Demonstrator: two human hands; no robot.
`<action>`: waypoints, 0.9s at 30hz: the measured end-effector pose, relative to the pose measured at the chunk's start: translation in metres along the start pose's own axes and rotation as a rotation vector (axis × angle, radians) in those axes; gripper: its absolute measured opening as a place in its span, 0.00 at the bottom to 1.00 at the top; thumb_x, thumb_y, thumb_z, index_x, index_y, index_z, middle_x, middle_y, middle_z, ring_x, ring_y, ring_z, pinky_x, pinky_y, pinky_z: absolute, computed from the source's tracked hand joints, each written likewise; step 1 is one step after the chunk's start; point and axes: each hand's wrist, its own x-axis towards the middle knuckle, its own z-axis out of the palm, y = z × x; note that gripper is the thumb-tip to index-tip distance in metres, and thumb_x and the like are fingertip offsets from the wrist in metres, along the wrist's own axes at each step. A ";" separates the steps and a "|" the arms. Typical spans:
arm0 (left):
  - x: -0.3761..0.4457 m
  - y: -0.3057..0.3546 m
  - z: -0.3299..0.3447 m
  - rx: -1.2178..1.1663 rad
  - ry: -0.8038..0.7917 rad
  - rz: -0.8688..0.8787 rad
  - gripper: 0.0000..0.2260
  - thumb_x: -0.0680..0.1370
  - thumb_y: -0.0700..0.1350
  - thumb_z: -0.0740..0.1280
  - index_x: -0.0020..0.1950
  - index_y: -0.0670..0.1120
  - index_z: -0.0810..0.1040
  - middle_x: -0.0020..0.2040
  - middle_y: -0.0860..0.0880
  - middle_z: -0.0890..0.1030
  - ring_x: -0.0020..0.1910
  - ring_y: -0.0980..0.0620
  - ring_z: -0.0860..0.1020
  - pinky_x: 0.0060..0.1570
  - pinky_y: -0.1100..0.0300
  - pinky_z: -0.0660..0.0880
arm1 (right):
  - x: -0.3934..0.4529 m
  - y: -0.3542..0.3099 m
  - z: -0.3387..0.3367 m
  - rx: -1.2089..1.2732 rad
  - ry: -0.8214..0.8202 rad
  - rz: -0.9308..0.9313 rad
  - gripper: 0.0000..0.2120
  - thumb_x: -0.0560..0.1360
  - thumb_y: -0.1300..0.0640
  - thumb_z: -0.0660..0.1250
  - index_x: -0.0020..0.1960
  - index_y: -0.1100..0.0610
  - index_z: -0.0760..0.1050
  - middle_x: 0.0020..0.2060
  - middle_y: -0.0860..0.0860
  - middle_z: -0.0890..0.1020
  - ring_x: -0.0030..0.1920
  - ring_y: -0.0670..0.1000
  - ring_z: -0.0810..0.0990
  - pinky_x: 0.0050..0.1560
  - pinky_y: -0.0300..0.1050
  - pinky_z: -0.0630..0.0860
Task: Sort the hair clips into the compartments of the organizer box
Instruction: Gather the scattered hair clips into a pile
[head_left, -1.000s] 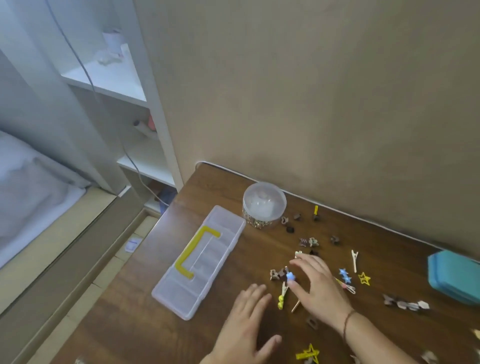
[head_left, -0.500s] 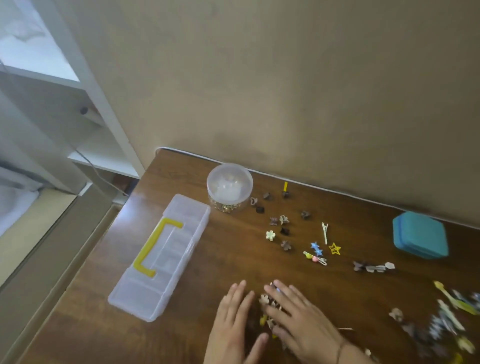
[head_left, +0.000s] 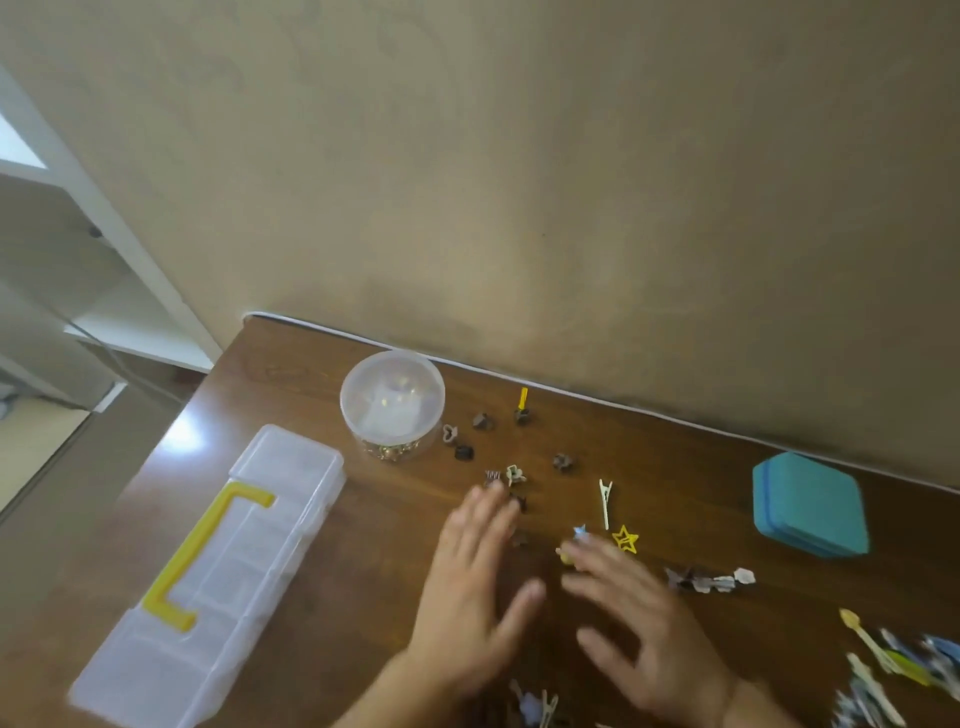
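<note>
Clips risk scattering: our flat, empty left hand (head_left: 470, 587) and right hand (head_left: 631, 623) sweep small brown claw clips (head_left: 519, 538) while the clear plastic organizer box (head_left: 291, 499) stays lidded.

The room is softly lit and a bit dim, with daylight coming in from the left, where a white shiny patch of glare sits on the brown table (head_left: 322, 374) next to the clear organizer box (head_left: 218, 566). Both hands look smeared from moving, the right hand (head_left: 639, 618) most of all, and the pile of clips (head_left: 904, 665) at the right edge is blurry too. The wall (head_left: 519, 182) has a darker smudge low down, and straight lines bend near the edges.
</note>
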 end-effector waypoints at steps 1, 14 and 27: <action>0.020 -0.006 -0.003 0.033 0.010 -0.073 0.31 0.81 0.65 0.55 0.80 0.49 0.63 0.82 0.51 0.58 0.82 0.50 0.52 0.79 0.54 0.49 | 0.015 0.011 -0.005 0.049 -0.027 0.030 0.20 0.78 0.44 0.61 0.66 0.49 0.74 0.73 0.44 0.68 0.74 0.48 0.63 0.73 0.47 0.62; 0.102 -0.043 0.010 0.347 -0.164 -0.152 0.35 0.79 0.62 0.51 0.78 0.40 0.65 0.77 0.41 0.68 0.77 0.42 0.64 0.77 0.51 0.55 | 0.127 0.106 0.006 -0.246 -0.417 -0.046 0.34 0.77 0.33 0.52 0.78 0.49 0.53 0.78 0.45 0.49 0.77 0.44 0.42 0.76 0.45 0.45; -0.030 0.014 0.026 -0.069 -0.310 -0.028 0.27 0.81 0.63 0.60 0.75 0.49 0.72 0.73 0.52 0.73 0.76 0.58 0.64 0.78 0.58 0.57 | -0.034 0.013 0.022 -0.001 -0.384 0.162 0.34 0.77 0.35 0.56 0.77 0.48 0.54 0.77 0.39 0.42 0.75 0.38 0.35 0.76 0.43 0.43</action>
